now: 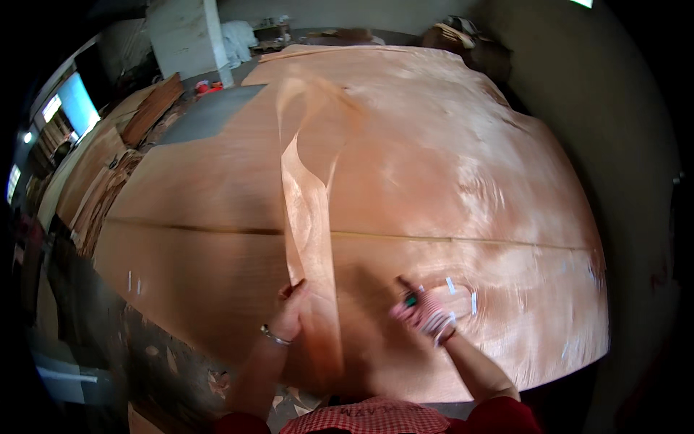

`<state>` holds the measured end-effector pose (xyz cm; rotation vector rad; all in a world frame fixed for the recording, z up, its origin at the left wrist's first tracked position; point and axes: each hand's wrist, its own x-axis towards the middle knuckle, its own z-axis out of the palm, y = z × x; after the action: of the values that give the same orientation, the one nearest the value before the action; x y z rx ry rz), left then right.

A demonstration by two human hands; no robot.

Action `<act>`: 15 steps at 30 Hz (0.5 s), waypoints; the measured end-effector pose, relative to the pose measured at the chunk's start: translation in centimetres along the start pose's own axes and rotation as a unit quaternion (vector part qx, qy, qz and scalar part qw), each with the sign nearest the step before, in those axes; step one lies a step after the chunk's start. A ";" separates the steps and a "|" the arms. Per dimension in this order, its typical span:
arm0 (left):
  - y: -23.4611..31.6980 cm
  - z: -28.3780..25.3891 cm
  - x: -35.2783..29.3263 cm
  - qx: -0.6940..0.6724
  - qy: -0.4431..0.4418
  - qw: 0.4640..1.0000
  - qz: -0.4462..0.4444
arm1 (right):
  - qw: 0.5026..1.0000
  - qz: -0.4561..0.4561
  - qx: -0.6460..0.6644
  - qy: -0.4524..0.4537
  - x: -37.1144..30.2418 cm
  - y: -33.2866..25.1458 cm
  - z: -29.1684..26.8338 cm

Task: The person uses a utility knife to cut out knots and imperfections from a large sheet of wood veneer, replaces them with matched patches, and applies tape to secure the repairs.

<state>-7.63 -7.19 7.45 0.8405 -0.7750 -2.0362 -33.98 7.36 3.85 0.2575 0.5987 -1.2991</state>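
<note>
A long, thin strip of wood veneer [309,224] rises from the work surface, its far end twisted and smeared by motion. My bare left hand [291,307], with a bracelet at the wrist, is closed on the strip's left edge near its lower part. To the right, my right hand [421,312] wears a red-and-white striped glove. It is closed round a small knife [410,295] with some green on it and a dark tip; the blade itself is blurred. Beneath both hands spreads a broad reddish-brown veneer sheet [463,195]. Pale tape pieces [473,302] stick to it beside the glove.
A dark seam [217,229] crosses the sheet from left to right. Stacked veneer [94,181] stands at the left, with scraps on the floor [173,362] below. A grey panel [210,114] lies at the far left edge. A wall [607,130] runs along the right.
</note>
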 end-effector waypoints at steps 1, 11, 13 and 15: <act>-0.8 0.0 0.3 -0.072 0.012 0.997 -0.012 | 0.977 -0.036 -0.210 0.006 0.7 3.2 2.8; -0.1 -11.4 -7.9 -0.062 0.087 0.991 0.082 | 0.908 -0.171 -0.371 -0.092 9.8 -1.8 10.0; -0.3 -17.0 -13.0 -0.023 0.157 0.985 0.061 | 0.626 -0.333 -0.702 0.069 12.2 -9.9 13.9; -2.3 -22.0 -16.5 -0.050 0.195 0.979 0.031 | 0.516 -0.402 -0.717 0.239 11.8 -19.6 18.3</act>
<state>16.14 2.62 -2.51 1.0980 -0.4691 -1.7618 -46.01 -16.77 15.35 -1.2635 2.2590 -1.0897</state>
